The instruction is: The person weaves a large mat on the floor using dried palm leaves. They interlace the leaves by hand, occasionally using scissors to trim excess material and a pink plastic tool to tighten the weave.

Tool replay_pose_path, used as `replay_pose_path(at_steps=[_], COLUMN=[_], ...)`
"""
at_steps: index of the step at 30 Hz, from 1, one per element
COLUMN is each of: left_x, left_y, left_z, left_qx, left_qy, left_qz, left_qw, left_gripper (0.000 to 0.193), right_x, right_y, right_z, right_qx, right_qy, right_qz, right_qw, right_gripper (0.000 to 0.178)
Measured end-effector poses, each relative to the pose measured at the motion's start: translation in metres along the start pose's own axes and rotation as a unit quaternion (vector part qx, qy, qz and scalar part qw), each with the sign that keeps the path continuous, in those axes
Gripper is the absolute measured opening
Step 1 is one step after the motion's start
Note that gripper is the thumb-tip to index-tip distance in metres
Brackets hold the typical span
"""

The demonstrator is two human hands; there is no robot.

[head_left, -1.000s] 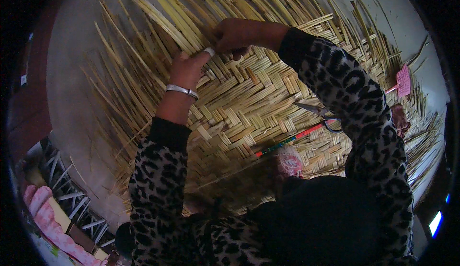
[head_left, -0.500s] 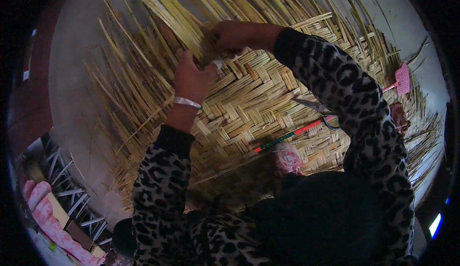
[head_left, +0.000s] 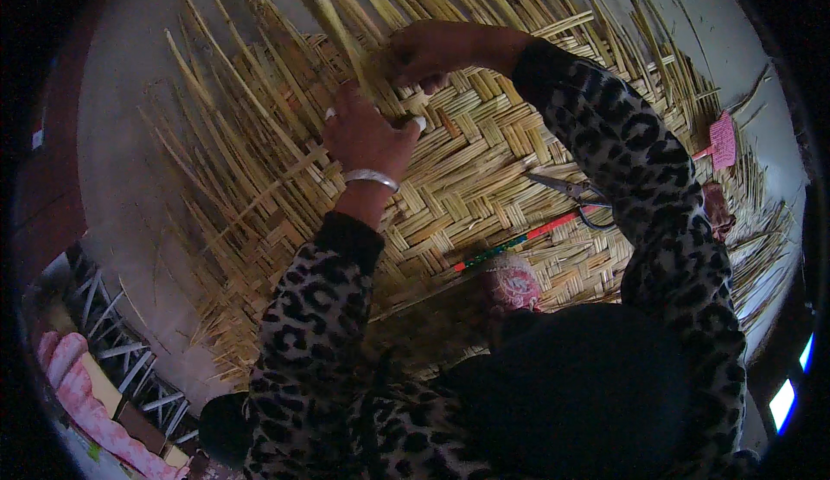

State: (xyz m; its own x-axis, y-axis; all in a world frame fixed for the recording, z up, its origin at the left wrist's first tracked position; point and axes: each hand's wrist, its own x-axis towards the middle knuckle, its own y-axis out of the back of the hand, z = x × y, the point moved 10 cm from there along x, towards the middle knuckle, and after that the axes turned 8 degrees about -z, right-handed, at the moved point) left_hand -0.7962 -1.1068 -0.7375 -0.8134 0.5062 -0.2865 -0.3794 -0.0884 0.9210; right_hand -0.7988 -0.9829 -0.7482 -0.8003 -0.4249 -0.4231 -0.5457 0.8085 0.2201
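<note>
Long yellowish straw strips [head_left: 350,43] rise from the edge of a herringbone-woven mat [head_left: 467,169]. My right hand [head_left: 424,52] is closed round strips at the mat's far edge, its fingertips partly hidden. Just nearer and to the left, my left hand [head_left: 370,138] has its fingers curled on the base of the same strips, with the thumb out to the right. White wrapping shows on that thumb, and a silvery bracelet [head_left: 372,177] circles the wrist. Scissors [head_left: 571,188] with dark handles lie on the mat near my right forearm.
A red and green stick [head_left: 519,240] rests on the mat beside the scissors. Close to my knee area is a pink and white patterned thing [head_left: 514,283]. A pink fly swatter [head_left: 722,141] lies at the right. Loose strips fan out leftward over the grey floor [head_left: 121,169].
The broad strip bundle between my hands has swung from leaning left to more upright and looks narrower. My left hand has shifted right and turned; my right hand has moved slightly up.
</note>
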Motion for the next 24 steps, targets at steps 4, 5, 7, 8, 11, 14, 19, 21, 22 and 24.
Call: replay_pose_path(at_steps=[4, 5, 7, 8, 11, 14, 19, 21, 22, 24], left_x=[0.004, 0.005, 0.003, 0.002, -0.002, -0.006, -0.009, -0.015, -0.019, -0.027], left_y=[-0.01, -0.01, -0.003, -0.001, 0.001, 0.0, -0.001, 0.003, 0.005, 0.011], left_z=[0.002, 0.002, 0.002, -0.001, -0.006, -0.005, 0.006, 0.006, 0.004, 0.004], left_qx=[0.019, 0.012, -0.021, -0.039, -0.078, -0.061, -0.053, -0.1, -0.123, -0.116], left_qy=[0.033, 0.028, -0.005, -0.019, -0.045, -0.04, -0.05, -0.072, -0.081, -0.093], left_qz=[0.001, 0.003, 0.026, 0.021, 0.004, 0.015, 0.058, 0.072, 0.076, 0.108], left_qw=[0.999, 1.0, 0.999, 0.999, 0.996, 0.997, 0.996, 0.99, 0.986, 0.983], left_gripper=[0.097, 0.097, 0.098, 0.099, 0.099, 0.099, 0.097, 0.095, 0.094, 0.086], right_x=[0.008, 0.01, 0.01, 0.004, -0.005, -0.009, -0.008, -0.012, -0.014, -0.015], right_y=[0.003, 0.007, 0.007, 0.007, 0.001, -0.004, -0.006, -0.006, -0.006, -0.006], right_z=[0.023, 0.011, -0.01, -0.018, -0.021, -0.024, -0.012, -0.017, -0.017, -0.015], right_qx=[-0.027, -0.091, -0.227, -0.257, -0.298, -0.266, -0.302, -0.284, -0.274, -0.288], right_qy=[-0.062, -0.008, 0.055, 0.092, 0.096, 0.125, 0.068, 0.119, 0.132, 0.117], right_qz=[0.038, 0.081, 0.165, 0.194, 0.212, 0.202, 0.227, 0.241, 0.241, 0.246], right_qw=[0.997, 0.992, 0.958, 0.942, 0.926, 0.934, 0.923, 0.92, 0.922, 0.918], right_gripper=[0.02, 0.019, 0.02, 0.02, 0.021, 0.019, 0.019, 0.021, 0.023, 0.025])
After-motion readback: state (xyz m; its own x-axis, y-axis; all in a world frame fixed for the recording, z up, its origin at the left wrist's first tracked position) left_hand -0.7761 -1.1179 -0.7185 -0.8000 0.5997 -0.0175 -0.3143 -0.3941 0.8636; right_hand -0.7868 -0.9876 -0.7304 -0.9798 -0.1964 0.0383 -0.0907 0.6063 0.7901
